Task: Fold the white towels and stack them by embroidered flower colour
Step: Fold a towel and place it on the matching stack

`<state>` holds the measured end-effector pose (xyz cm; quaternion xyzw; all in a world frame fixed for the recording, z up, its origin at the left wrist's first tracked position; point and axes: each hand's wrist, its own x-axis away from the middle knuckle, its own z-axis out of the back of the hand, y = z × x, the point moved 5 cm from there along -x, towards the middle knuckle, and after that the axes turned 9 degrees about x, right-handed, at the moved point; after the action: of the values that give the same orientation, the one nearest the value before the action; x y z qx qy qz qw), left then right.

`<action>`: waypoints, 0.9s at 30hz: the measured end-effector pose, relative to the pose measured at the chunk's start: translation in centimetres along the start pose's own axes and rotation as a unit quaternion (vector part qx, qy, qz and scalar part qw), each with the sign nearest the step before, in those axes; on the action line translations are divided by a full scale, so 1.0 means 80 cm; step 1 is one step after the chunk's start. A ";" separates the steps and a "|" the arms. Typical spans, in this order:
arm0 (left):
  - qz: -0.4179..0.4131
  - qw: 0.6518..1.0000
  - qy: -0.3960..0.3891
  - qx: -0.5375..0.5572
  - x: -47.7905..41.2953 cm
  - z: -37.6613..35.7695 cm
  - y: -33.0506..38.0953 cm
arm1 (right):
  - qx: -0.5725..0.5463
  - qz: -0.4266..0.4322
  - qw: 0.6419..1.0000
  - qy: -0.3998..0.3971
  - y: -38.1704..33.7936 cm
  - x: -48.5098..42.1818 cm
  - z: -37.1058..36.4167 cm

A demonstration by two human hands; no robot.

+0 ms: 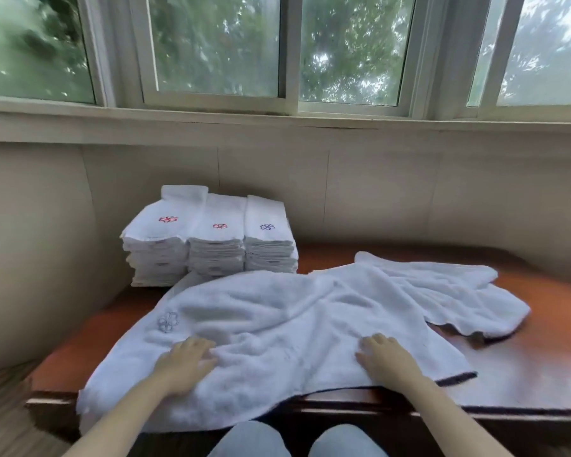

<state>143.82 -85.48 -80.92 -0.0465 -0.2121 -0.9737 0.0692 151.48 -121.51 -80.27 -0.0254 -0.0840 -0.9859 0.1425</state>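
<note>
A large white towel (277, 321) lies spread and rumpled across the wooden table (541, 364), its near edge hanging over the front. A pale grey-blue embroidered flower (168, 322) shows near its left end. My left hand (187, 362) rests flat on the towel just below that flower, fingers straight. My right hand (386, 359) lies flat on the towel to the right. A second white towel (459, 291) lies partly under it at the right. At the back left stand three stacks of folded towels: two topped with red flowers (168, 219) (220, 225), one with a blue flower (267, 226).
The table stands against a tiled wall (376, 192) below a row of windows (343, 51). Bare wood shows at the right and front left of the table. My knees (297, 440) are at the table's front edge.
</note>
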 end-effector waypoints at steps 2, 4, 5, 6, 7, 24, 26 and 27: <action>0.002 0.998 0.061 -0.027 0.007 -0.003 -0.014 | 0.020 -0.039 0.999 0.011 0.001 0.004 0.002; -0.007 0.997 0.064 -0.033 0.009 0.006 -0.019 | 0.024 -0.063 0.997 -0.029 0.007 0.006 0.016; -0.005 0.998 0.050 -0.025 0.008 0.011 -0.023 | 0.020 -0.067 0.994 -0.083 0.012 0.006 0.018; -0.001 0.999 0.034 -0.024 0.008 0.016 -0.025 | 0.006 -0.073 0.985 -0.157 0.014 0.010 0.017; -0.003 0.999 0.022 -0.031 0.007 0.022 -0.028 | -0.011 -0.076 0.970 -0.231 0.012 0.015 0.011; 0.091 0.989 0.119 -0.006 -0.138 0.077 -0.129 | -0.137 -0.006 0.988 0.065 -0.045 -0.170 0.009; 0.127 0.986 0.111 -0.009 -0.161 0.089 -0.151 | -0.131 -0.021 0.990 0.047 -0.037 -0.202 0.006; 0.140 0.985 0.094 -0.019 -0.171 0.094 -0.159 | -0.127 -0.028 0.991 0.037 -0.033 -0.217 0.005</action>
<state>155.79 -69.30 -80.90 0.0144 -0.1778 -0.9581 0.2239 167.36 -114.18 -81.57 -0.0046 0.0463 -0.9925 0.1133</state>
